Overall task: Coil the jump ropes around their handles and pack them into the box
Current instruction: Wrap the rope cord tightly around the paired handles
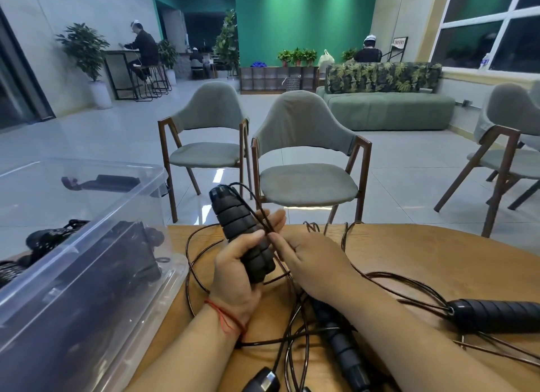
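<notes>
A black ribbed foam handle (pixel 233 219) is gripped upright in the left hand (pixel 233 277) above the wooden tabletop (pixel 409 251). Its thin dark brown cord (pixel 261 213) is pinched beside the handle by the right hand (pixel 315 263). Loose cord is spread over the tabletop. Coiled black ropes are seen inside the clear plastic box (pixel 73 304) on the left. Another black handle (pixel 496 315) lies on the right.

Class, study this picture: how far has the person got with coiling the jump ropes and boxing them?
Done: dark coiled ropes already lie in the clear box. In hand: the left hand grips black handles while the right hand pinches the cord. Left: loose cord sprawls over the table, and a spare handle lies uncoiled at the right.
</notes>
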Available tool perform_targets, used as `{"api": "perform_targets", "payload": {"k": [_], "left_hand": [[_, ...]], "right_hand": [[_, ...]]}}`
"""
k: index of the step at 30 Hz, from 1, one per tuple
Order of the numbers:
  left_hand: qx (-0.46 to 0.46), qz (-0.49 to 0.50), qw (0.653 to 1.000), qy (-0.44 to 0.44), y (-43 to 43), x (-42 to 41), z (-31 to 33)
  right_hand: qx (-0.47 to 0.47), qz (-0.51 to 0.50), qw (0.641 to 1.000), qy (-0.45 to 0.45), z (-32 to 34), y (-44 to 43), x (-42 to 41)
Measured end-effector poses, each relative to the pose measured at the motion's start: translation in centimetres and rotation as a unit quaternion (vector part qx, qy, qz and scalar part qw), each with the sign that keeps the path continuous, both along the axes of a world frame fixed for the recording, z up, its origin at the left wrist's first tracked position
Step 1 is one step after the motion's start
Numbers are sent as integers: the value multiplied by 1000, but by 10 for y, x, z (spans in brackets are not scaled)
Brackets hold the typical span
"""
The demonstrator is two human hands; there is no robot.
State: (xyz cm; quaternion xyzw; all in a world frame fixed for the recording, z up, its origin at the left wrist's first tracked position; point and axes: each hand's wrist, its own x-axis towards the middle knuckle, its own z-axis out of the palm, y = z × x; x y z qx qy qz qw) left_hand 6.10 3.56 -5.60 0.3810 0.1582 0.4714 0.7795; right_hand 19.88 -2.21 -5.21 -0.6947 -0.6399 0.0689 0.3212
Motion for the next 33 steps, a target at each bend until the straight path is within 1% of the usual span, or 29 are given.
{"api": "perform_targets", "payload": {"k": [2, 6, 9, 13, 15, 17, 19, 21, 23, 25, 27, 30, 33], "left_hand": [[-38, 1, 999, -24, 1, 0, 4], [-67, 49, 995, -54, 5, 1, 11], [-79, 89, 992, -41, 16, 0, 5], [-54, 124, 990, 39, 22, 2, -5], [-57, 155, 984, 71, 25, 2, -5], [-35, 189, 973, 127, 24, 1, -4], [19, 214, 958, 189, 19, 1, -1], [47, 224, 948, 221, 16, 2, 0], [62, 217, 939, 259, 17, 2, -1], [93, 205, 918, 327, 18, 2, -2], [131, 191, 900, 368, 18, 3, -2], [168, 145, 894, 390, 11, 2, 3], [190, 93, 893, 396, 5, -2, 6]], "right_hand": [[-27, -8, 999, -37, 0, -1, -1], [-42, -12, 996, -79, 8, -4, 5], [-68, -23, 995, -70, 26, -9, 20], [-86, -45, 989, -108, 51, -19, 46], [-88, -50, 988, -113, 59, -24, 57], [-70, -41, 993, -87, 66, -29, 64], [-38, -25, 997, -55, 71, -32, 65], [-9, -10, 998, -56, 77, -32, 60], [1, 6, 997, -72, 82, -34, 51], [8, 27, 995, -91, 88, -35, 42], [20, 46, 994, -95, 94, -37, 34], [54, 56, 992, -104, 100, -37, 26], [82, 37, 993, -79, 98, -35, 26]]}}
